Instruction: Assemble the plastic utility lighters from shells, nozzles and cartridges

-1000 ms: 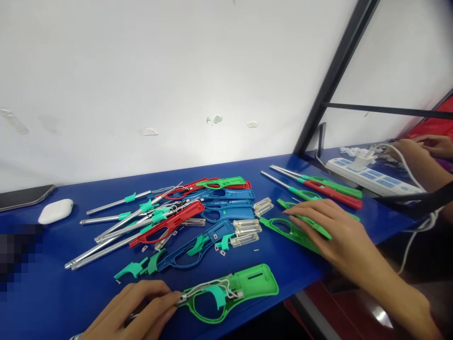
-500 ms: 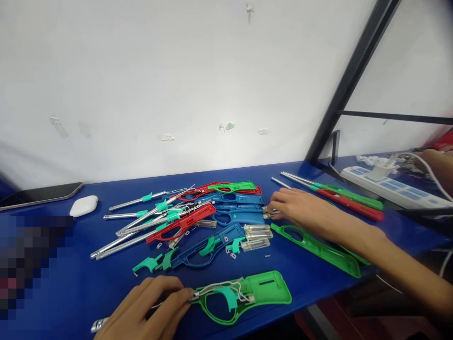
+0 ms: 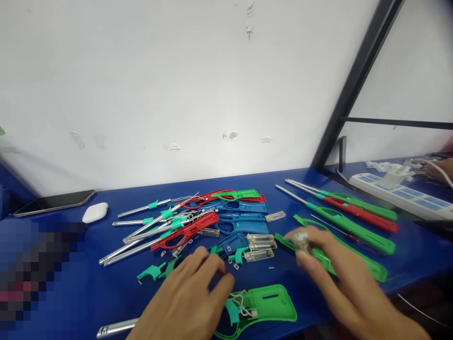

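My right hand pinches a small clear fuel tank, raised over the green casing halves at the right. My left hand is bent over the near green casing half, covering its front part; whether its fingers grip anything is hidden. That casing holds a teal trigger and white wires, and a metal tube sticks out left of my hand. Behind are a red casing half, blue casing halves, several metal tubes and clear tanks.
Long lighters, green and red, lie at the right. Beyond the dark shelf post is a white power strip, with part of another person's hand. A phone and white case lie left.
My right hand has come back toward the near casing, lifting a clear tank. My left hand has shifted right over the casing's front. The view has shifted slightly.
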`<act>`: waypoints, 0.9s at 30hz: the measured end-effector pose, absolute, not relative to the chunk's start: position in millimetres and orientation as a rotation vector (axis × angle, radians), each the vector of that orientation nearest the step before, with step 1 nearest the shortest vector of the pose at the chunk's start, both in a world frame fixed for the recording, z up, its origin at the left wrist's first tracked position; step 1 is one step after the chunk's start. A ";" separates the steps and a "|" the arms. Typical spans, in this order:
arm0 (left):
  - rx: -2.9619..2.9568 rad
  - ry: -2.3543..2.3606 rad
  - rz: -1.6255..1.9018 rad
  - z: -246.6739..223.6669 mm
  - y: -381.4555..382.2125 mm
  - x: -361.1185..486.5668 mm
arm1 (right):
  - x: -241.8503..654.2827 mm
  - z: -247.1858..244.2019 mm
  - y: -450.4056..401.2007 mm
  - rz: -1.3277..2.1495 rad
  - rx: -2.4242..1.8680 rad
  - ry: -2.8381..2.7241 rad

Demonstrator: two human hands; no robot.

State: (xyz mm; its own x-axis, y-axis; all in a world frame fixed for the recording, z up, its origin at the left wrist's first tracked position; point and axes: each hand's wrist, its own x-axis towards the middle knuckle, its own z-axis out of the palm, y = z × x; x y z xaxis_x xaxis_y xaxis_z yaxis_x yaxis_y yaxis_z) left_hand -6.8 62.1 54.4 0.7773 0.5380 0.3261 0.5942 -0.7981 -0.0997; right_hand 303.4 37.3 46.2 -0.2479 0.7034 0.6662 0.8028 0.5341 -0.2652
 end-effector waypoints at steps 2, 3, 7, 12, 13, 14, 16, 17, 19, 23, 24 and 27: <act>-2.818 -0.867 -0.252 59.8 76.0 7.5 | 293.9 26.8 29.4 -0.186 -1.233 -1.886; -2.828 -0.844 -0.224 60.7 82.3 12.2 | 291.5 19.5 27.3 -0.168 -1.254 -1.854; -2.813 -0.826 -0.136 58.6 96.6 19.7 | 291.5 10.0 27.4 -0.118 -1.243 -1.804; -2.774 -0.763 -0.050 56.6 96.7 29.3 | 290.3 18.6 30.2 -0.026 -1.168 -1.857; -2.765 -0.756 -0.039 56.9 96.6 31.9 | 289.3 19.8 30.3 -0.015 -1.161 -1.858; -2.757 -0.748 -0.032 57.6 96.6 34.3 | 288.3 20.7 30.3 -0.002 -1.155 -1.858; -2.751 -0.744 -0.025 61.0 96.5 36.9 | 287.2 21.2 30.1 0.019 -1.149 -1.861; -2.747 -0.751 -0.030 63.9 96.0 36.9 | 287.2 20.7 30.0 0.015 -1.150 -1.857; -2.735 -0.784 -0.049 71.8 93.0 33.6 | 288.0 18.7 29.9 0.002 -1.168 -1.835; -2.794 -0.989 -0.435 84.6 78.8 18.6 | 289.7 14.2 30.4 0.040 -1.240 -1.799; -2.834 -1.051 -0.622 85.2 74.6 15.1 | 289.5 13.6 30.5 0.047 -1.254 -1.791; -2.844 -1.161 -1.151 82.6 64.2 11.3 | 286.6 14.0 30.6 0.030 -1.271 -1.765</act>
State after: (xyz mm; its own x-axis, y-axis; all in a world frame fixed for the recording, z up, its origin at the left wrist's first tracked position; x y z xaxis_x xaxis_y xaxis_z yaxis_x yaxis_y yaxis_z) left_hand 11.3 64.2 82.6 0.5056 0.6595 0.5562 0.5622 -0.7409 0.3674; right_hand 286.6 30.6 14.0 -0.0324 0.7547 0.6552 0.7322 0.4642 -0.4984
